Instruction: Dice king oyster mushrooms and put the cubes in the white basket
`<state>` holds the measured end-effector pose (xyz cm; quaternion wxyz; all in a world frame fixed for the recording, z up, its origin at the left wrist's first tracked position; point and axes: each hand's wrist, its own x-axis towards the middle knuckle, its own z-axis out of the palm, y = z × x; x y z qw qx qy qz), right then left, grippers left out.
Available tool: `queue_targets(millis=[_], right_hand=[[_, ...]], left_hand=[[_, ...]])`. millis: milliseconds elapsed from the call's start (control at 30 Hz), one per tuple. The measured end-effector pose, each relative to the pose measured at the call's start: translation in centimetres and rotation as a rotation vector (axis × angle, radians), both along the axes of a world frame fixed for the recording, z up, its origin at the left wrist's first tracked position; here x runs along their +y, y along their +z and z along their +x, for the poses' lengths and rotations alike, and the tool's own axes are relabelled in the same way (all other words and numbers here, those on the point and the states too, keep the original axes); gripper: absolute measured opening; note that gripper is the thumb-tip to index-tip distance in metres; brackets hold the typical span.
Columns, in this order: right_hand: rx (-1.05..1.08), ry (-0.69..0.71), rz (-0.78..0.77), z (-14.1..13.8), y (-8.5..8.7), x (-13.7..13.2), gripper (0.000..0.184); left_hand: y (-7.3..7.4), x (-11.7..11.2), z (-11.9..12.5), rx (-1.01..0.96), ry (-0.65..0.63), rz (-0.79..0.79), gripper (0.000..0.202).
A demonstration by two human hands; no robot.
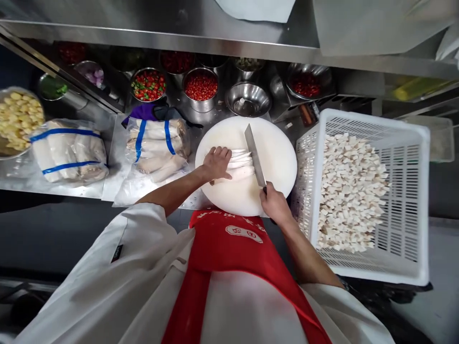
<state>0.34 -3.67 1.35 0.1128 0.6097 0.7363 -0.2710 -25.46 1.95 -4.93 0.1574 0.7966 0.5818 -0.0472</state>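
I have the knife point(255, 155) gripped in my right hand point(275, 205), pointing away and slightly left.
My left hand point(217, 164), fingers curled, holds down mushrooms point(242, 171), their long axis running sideways toward the knife.

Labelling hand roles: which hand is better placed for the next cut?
Right, I'd judge: the right hand grips the knife, which lies along the ends of the white strips. The left hand rests over the strips, apparently steadying them.

A cleaver point(255, 155) is barring the cutting board's point(278, 143) middle; the board's back right is lying free; a basket point(423, 205) is hemming its right, a bag point(158, 143) its left.
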Motion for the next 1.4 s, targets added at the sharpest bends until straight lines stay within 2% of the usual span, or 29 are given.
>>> queue_targets(millis=[200, 267, 400, 467, 600, 667, 733, 833, 967, 1033, 1100, 1167, 1267, 1333, 1400], right_hand=[[0.040, -0.035, 0.025, 0.8, 2.5, -1.1, 0.032], [0.037, -0.046, -0.013, 0.1, 2.1, -1.3, 0.031], [0.009, -0.047, 0.015, -2.1, 0.0, -0.3, 0.031], [0.041, -0.063, 0.037, -2.2, 0.3, -0.2, 0.030], [0.076, -0.079, 0.026, -1.4, 2.3, -1.3, 0.032], [0.042, -0.052, 0.004, -1.8, 1.9, -1.6, 0.032], [0.004, -0.034, 0.006, -2.8, 0.6, -1.2, 0.032], [0.019, -0.032, 0.025, -3.8, -0.5, -0.3, 0.033], [0.028, -0.042, 0.061, -2.8, 2.0, -0.8, 0.032], [0.023, -0.041, 0.040, -2.4, 2.9, -1.4, 0.032], [0.011, -0.034, -0.003, -2.8, 2.3, -1.6, 0.031], [-0.002, -0.042, -0.027, -3.6, 0.5, -1.2, 0.030], [0.023, -0.059, -0.007, -4.4, -1.1, -0.3, 0.030], [0.059, -0.054, 0.022, -4.1, -0.3, -0.3, 0.030], [0.074, -0.056, 0.055, -3.4, 1.5, -1.0, 0.030]], left_hand=[[-0.7, 0.1, -0.1, -0.054, -0.002, -0.002, 0.097], [-1.0, 0.1, 0.0, -0.045, -0.007, 0.011, 0.095], [-0.9, 0.1, -0.2, -0.051, -0.031, 0.007, 0.092], [-0.6, 0.3, -0.5, -0.070, -0.025, 0.000, 0.094], [-0.3, 0.4, -1.6, -0.083, 0.003, 0.008, 0.092], [-0.5, 0.2, -1.8, -0.076, 0.012, -0.003, 0.080], [-0.6, 0.0, -1.9, -0.078, 0.023, -0.014, 0.069], [-0.4, -0.2, -2.1, -0.101, 0.035, -0.004, 0.068], [-0.2, -0.3, -2.9, -0.142, 0.047, 0.033, 0.083], [-0.4, -0.4, -3.1, -0.154, 0.059, 0.037, 0.078], [-0.6, -0.7, -3.1, -0.158, 0.061, 0.040, 0.065], [-0.8, -1.0, -3.0, -0.155, 0.057, 0.051, 0.057], [-0.8, -1.1, -3.1, -0.154, 0.055, 0.053, 0.060], [-0.7, -1.1, -3.6, -0.176, 0.062, 0.057, 0.068], [-0.9, -1.2, -4.1, -0.212, 0.100, 0.070, 0.074]])
